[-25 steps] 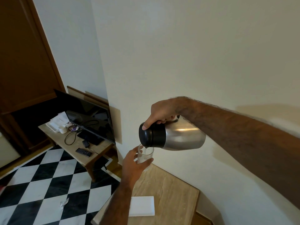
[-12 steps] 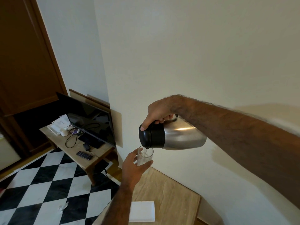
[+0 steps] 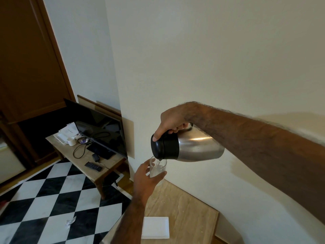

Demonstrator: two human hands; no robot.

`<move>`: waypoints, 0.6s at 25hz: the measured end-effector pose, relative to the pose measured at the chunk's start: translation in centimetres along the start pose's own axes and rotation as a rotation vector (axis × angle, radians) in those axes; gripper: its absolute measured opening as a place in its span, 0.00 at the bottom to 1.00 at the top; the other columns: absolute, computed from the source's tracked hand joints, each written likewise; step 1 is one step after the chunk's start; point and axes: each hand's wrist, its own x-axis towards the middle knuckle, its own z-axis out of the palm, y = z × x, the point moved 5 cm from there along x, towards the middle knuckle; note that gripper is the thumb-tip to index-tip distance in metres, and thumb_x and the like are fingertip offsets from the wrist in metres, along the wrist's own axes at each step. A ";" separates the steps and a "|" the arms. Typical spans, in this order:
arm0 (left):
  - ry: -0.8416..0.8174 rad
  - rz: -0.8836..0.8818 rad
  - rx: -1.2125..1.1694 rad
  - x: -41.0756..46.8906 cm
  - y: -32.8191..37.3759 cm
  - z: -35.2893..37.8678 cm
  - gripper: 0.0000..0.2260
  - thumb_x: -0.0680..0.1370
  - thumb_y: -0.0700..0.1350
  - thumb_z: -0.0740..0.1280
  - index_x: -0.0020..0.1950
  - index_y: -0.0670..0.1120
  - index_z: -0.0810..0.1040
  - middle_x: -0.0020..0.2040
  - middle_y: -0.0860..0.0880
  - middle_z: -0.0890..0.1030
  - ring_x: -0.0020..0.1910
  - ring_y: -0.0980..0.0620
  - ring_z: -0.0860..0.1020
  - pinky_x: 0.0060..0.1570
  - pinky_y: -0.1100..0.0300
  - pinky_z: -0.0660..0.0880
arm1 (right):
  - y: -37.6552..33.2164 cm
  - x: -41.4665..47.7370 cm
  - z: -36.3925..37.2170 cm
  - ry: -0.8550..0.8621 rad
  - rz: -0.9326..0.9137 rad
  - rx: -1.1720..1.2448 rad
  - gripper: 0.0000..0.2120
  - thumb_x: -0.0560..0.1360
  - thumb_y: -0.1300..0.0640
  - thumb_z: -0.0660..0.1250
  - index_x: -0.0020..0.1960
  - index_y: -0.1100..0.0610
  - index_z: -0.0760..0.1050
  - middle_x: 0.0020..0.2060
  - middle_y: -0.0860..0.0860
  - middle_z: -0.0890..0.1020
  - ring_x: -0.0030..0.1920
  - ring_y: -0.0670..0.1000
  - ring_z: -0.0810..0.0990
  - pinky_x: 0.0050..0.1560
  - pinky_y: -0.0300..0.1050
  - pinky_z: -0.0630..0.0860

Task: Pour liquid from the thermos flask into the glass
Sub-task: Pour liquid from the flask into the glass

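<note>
Your right hand [image 3: 171, 123] grips the tipped thermos flask [image 3: 187, 147], your left hand [image 3: 146, 178] clasps the glass [image 3: 157, 169] above the worktop's [image 3: 184, 213] far corner — pouring's underway, glass partly filled, more to go.

no readable text, papers [image 3: 67, 132] on far table too small to read

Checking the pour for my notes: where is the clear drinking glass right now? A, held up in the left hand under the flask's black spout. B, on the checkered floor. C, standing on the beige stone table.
A: the left hand holds the clear drinking glass raised beneath the steel thermos flask tilted by the right hand.
</note>
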 end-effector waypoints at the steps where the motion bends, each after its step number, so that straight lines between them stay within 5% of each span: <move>1: 0.000 0.001 0.002 0.0 0.1 -0.1 0.27 0.71 0.54 0.81 0.66 0.62 0.74 0.68 0.55 0.78 0.62 0.55 0.77 0.63 0.52 0.78 | 0.1 -0.2 0.0 -0.016 0.006 -0.001 0.25 0.67 0.33 0.76 0.36 0.54 0.74 0.25 0.47 0.70 0.23 0.48 0.63 0.27 0.41 0.59; 9: 0.009 -0.003 0.013 -0.6 -0.1 -0.2 0.32 0.71 0.53 0.82 0.73 0.54 0.76 0.72 0.50 0.79 0.65 0.52 0.78 0.67 0.44 0.79 | -1.2 0.7 0.2 0.101 -0.078 0.070 0.16 0.75 0.52 0.78 0.39 0.62 0.76 0.38 0.60 0.78 0.35 0.57 0.74 0.35 0.48 0.71; 15: -0.004 -0.009 0.026 -1.0 0.0 0.1 0.33 0.72 0.54 0.81 0.74 0.52 0.75 0.73 0.49 0.79 0.65 0.52 0.78 0.68 0.46 0.78 | -0.4 0.3 -0.2 0.080 -0.032 0.018 0.21 0.73 0.45 0.78 0.37 0.60 0.75 0.29 0.54 0.75 0.28 0.53 0.70 0.29 0.45 0.65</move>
